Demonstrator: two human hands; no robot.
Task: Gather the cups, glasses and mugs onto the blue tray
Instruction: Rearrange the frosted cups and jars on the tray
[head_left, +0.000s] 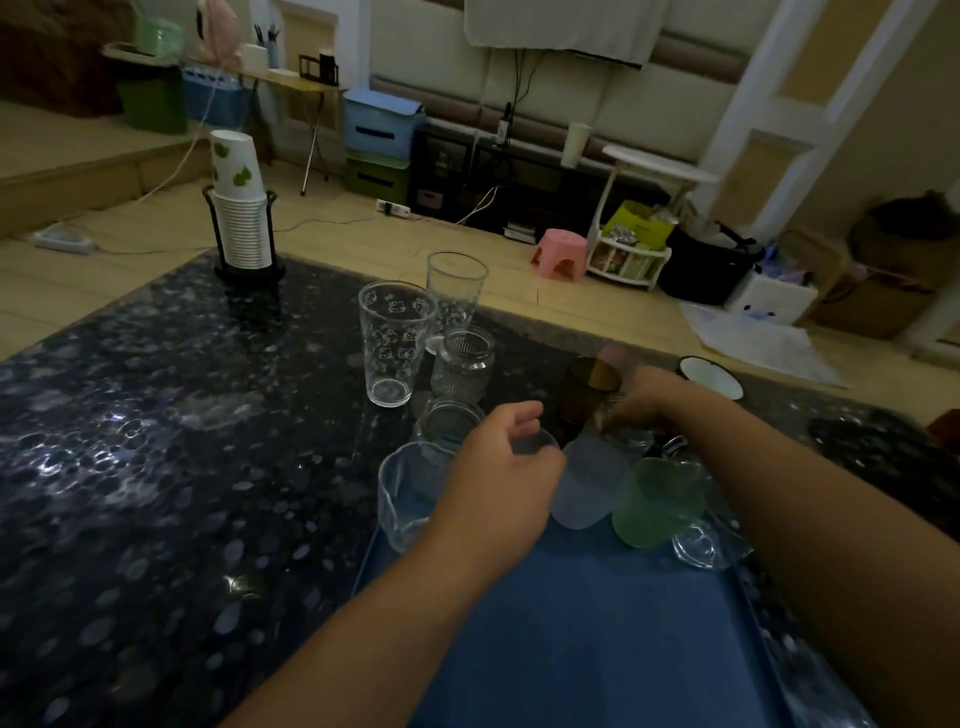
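The blue tray (597, 634) lies on the dark table in front of me. Along its far edge stand a clear glass (402, 499), a frosted pale cup (587, 488), a green cup (654, 504) and a clear glass (701, 545). My left hand (504, 467) curls over the rim of a translucent cup (537, 441) at the tray's far edge. My right hand (649, 400) grips a small clear glass (623, 434) beside a brown glass (587, 389). Off the tray stand two tall printed glasses (395, 343) (454, 291), two ribbed glasses (465, 364) (447, 421) and a dark mug (711, 376).
A stack of paper cups (241, 218) sits in a black holder at the table's far left corner. The table top (156, 467) is dark and speckled. Beyond it on the floor are a pink stool (561, 254), boxes, cables and a small white rack.
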